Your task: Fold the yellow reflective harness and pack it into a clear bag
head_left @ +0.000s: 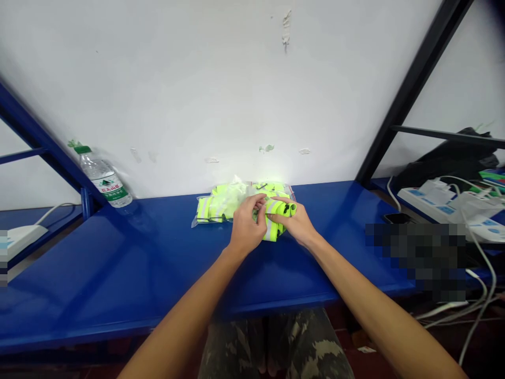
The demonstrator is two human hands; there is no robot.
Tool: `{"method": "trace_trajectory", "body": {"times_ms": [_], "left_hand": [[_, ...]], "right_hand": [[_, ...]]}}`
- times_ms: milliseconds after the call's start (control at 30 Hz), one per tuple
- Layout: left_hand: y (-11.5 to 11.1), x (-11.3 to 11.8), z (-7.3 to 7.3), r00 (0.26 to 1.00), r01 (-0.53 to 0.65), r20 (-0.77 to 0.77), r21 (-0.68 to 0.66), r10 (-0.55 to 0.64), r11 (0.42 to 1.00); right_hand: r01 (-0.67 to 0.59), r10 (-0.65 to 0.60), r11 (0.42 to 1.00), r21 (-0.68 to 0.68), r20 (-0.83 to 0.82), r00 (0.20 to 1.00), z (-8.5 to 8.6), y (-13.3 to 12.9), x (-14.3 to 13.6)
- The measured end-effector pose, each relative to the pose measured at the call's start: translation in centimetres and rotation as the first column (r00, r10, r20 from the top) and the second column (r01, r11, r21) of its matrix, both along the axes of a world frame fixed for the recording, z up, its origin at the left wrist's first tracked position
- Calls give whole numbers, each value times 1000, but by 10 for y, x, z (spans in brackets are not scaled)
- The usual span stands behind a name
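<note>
A neon-yellow bundle with silver bands and dark edging, which looks like a folded reflective vest, is between my hands near the wall. My right hand grips its right side, thumb across the front and fingers behind. My left hand is closed, with thumb and fingertips pinched at the bundle's left edge; the exact contact is partly hidden. Just behind, clear plastic bags hold more yellow reflective material: one bag lies left of my left hand, and another bag is partly covered by my hands.
The blue tabletop meets a white wall. A water bottle leans against the wall at left. Metal posts frame both sides. At right are a phone, power strips, white cables and a black bag.
</note>
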State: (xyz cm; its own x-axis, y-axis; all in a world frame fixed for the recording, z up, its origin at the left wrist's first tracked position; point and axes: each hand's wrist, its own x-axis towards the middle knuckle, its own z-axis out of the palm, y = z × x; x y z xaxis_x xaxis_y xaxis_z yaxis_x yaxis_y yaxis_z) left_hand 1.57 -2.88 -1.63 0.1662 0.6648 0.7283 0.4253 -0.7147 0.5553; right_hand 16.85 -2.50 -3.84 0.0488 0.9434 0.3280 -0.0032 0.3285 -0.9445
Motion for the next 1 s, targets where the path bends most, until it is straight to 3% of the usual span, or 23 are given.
{"method": "trace_trajectory", "body": {"times_ms": [133, 333, 467, 600, 733, 867, 1000], "left_hand": [[5, -7, -4, 980, -144, -129, 59, 151, 988], [15, -13, -12, 965, -147, -228, -48, 132, 988], [10, -9, -13, 975, -116, -198, -82, 98, 990], [0, 0, -10, 994, -62, -101, -150, 47, 987], [-4, 8, -10, 994, 107, 68, -281, -91, 954], [-1, 10, -7, 942, 293, 283, -423, -182, 857], [1, 9, -6, 889, 364, 441, -517, -124, 775]], "right_hand": [[19, -42, 996, -83, -280, 959, 3, 3, 2], [16, -48, 996, -90, -359, 932, 7, 2, 4], [77, -116, 991, -112, -401, 909, 5, 5, 4], [131, -189, 979, -155, -459, 868, 5, 8, 4], [131, -223, 969, -207, -524, 822, 7, 9, 1], [119, -213, 971, -209, -522, 826, 7, 8, -1], [126, -192, 977, -169, -466, 864, 5, 7, -1]]}}
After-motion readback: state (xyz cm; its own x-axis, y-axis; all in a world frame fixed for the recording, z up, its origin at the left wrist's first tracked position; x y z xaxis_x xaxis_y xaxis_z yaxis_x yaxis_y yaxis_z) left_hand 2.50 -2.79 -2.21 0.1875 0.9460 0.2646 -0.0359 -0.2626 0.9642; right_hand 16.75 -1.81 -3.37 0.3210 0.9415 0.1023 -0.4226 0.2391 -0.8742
